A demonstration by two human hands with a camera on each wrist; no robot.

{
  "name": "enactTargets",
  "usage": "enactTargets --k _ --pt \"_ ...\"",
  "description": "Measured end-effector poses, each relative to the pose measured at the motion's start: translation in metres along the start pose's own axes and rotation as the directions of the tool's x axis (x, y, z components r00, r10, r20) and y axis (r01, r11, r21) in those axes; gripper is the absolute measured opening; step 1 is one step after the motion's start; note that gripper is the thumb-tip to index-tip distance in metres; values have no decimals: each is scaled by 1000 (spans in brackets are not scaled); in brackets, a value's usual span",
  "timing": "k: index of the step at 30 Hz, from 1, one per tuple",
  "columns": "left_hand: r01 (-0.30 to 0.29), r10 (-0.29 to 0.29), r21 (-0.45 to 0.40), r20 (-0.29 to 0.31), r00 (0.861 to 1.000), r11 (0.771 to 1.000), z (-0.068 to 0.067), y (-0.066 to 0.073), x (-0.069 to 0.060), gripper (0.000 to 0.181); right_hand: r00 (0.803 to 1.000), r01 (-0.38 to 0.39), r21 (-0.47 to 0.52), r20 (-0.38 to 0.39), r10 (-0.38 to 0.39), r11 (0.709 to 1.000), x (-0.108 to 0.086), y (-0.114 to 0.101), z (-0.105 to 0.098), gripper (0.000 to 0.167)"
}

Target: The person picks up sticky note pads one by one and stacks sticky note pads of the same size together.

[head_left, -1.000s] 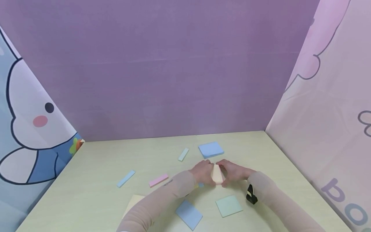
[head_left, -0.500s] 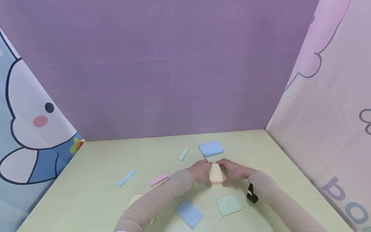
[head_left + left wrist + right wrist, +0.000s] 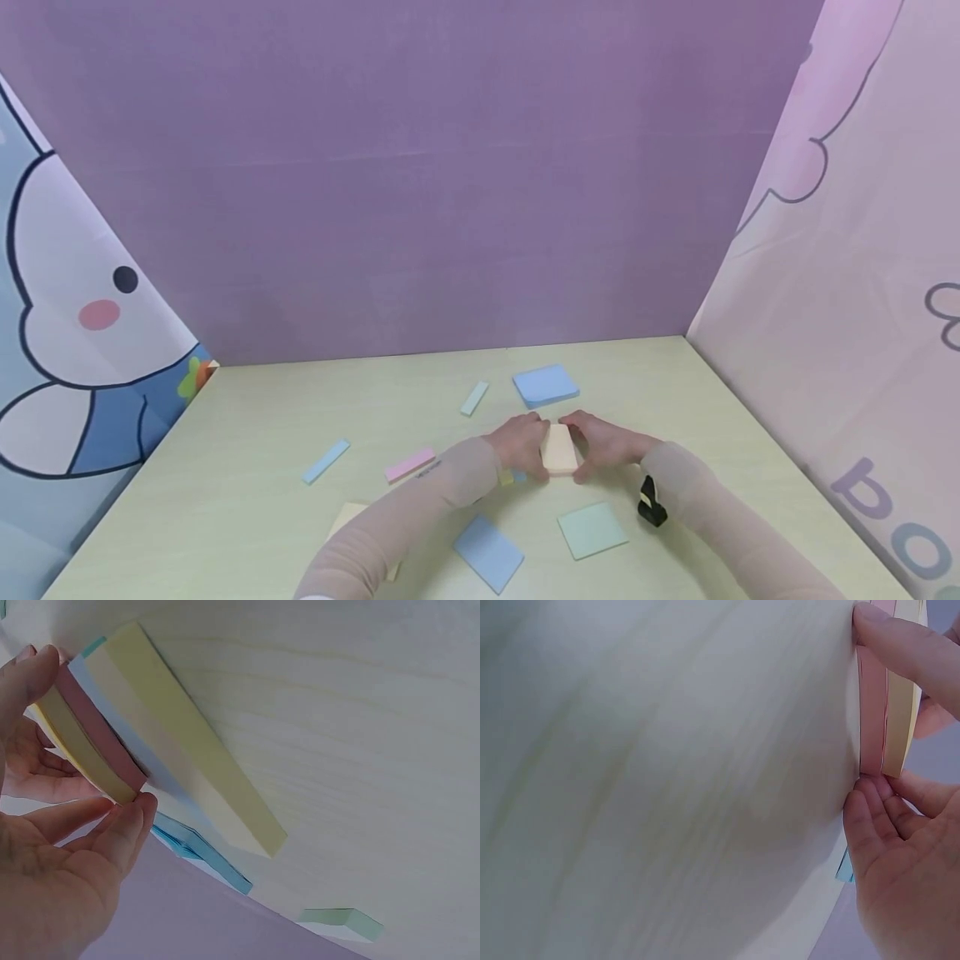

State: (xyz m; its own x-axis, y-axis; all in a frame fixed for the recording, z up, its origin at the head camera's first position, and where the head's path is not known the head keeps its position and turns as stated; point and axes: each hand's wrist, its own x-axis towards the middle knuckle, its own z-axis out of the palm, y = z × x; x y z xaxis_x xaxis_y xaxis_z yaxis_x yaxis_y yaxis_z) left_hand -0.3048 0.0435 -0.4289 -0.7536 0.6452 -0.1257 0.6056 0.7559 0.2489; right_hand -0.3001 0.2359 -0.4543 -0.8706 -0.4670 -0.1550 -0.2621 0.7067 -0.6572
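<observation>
My left hand (image 3: pixel 517 442) and right hand (image 3: pixel 606 442) face each other across a small pile of sticky note pads at the right of the table's middle. A pale yellow sticky note pad (image 3: pixel 558 450) is uppermost, and a pink pad (image 3: pixel 101 724) lies beneath it in the left wrist view. Thumb and fingertips of each hand grip the pile at its corners and edges, also in the right wrist view, where the pink pad (image 3: pixel 873 712) touches the fingers. Beside the left hand lies a set of strip pads (image 3: pixel 180 742) in yellow, cream and blue, mostly covered by that hand in the head view.
A thick blue pad (image 3: pixel 546 385) and a pale green strip (image 3: pixel 474 398) lie behind the hands. Nearer are a blue pad (image 3: pixel 489 553) and a green pad (image 3: pixel 592 530). Leftward lie a pink strip (image 3: pixel 410 466), a light blue strip (image 3: pixel 326 461) and a yellow pad (image 3: pixel 348 514), partly under the left sleeve.
Over the first half second my left hand shifted slightly left, and more of the top yellow pad came into sight. Since then the hands and pads have stayed still.
</observation>
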Motion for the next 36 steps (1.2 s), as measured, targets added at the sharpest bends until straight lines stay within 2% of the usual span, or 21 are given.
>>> enactTargets --k 8,17,30,36 --pt "21 -21 -23 13 1000 1000 0 2 0 65 1000 10 1 5 -10 1000 -1 -1 -1 86" --pt "4 -4 -21 16 1000 1000 1 1 2 66 998 67 6 15 -67 998 -2 -2 -2 80" --pt "-17 17 -8 1 1000 1000 5 -2 6 62 997 70 3 14 -70 998 -1 1 -3 77" --pt "-10 10 -11 -5 1000 1000 6 -1 6 61 998 66 -23 6 -66 998 -3 -1 -3 75"
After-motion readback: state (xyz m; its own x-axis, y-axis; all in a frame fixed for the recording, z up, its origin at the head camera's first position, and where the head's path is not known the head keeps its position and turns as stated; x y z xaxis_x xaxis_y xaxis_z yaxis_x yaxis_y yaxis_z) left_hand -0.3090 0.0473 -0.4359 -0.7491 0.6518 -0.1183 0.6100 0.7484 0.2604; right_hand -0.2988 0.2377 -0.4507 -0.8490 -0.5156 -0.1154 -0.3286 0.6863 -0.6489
